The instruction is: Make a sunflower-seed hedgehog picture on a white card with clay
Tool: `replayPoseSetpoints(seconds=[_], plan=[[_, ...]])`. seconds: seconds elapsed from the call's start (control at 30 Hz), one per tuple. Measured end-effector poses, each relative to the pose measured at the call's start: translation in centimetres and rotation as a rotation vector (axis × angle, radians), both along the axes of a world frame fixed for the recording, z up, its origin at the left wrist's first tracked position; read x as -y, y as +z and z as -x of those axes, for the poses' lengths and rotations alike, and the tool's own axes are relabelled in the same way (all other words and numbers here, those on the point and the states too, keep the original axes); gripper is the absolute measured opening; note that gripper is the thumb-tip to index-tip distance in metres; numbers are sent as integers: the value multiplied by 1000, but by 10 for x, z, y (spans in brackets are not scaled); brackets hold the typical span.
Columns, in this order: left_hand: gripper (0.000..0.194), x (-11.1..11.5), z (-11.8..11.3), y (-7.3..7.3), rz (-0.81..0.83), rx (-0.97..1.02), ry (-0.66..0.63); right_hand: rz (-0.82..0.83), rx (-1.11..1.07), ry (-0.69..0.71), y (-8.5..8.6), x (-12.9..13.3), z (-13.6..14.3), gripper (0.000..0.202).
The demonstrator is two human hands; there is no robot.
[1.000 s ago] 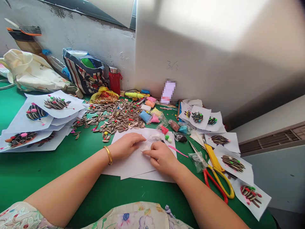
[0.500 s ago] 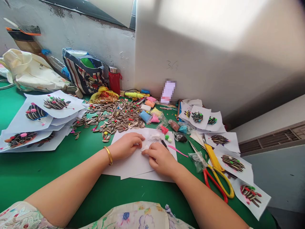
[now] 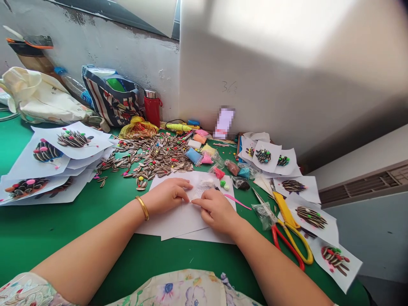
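White paper sheets (image 3: 181,223) lie on the green table, with a pale, scribbled patch (image 3: 203,188) on the top one. My left hand (image 3: 168,194) rests on the paper left of the patch, its fingers bent and fingertips down on the sheet. From the right, my right hand (image 3: 215,209) points its index finger at a tiny pale bit near the left fingertips. Whatever the fingers touch is too small to make out. Behind the right hand a dark pen (image 3: 217,188) is partly hidden, beside a pink tool (image 3: 237,201) and green pompoms (image 3: 225,185).
Sunflower seeds (image 3: 162,155) are heaped behind the paper, near bags of coloured clay (image 3: 194,155). Scissors (image 3: 288,231) and a yellow cutter (image 3: 284,208) lie at right. Decorated sheets stand in piles at left (image 3: 76,161) and right (image 3: 318,219). A red bottle (image 3: 152,111) stands behind.
My right hand has shifted slightly, now covering more of the pen. The left fingertips have moved a little down and right, closer to the right index finger.
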State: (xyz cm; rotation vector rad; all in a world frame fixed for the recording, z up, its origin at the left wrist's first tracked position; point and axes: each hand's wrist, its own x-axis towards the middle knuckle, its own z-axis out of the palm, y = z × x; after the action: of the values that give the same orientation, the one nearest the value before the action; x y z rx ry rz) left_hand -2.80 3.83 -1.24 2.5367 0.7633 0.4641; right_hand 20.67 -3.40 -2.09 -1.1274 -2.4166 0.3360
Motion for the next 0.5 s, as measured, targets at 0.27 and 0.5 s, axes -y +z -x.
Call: replayPoseSetpoints(seconds=[0.27,0.5], plan=[[26,-1,1,-3,-44,13,-28,-33,129,-18,0,1,1,44],[30,0,-1,-1,-27,4,-7,-38,89,-43,-1,0,-1,44]])
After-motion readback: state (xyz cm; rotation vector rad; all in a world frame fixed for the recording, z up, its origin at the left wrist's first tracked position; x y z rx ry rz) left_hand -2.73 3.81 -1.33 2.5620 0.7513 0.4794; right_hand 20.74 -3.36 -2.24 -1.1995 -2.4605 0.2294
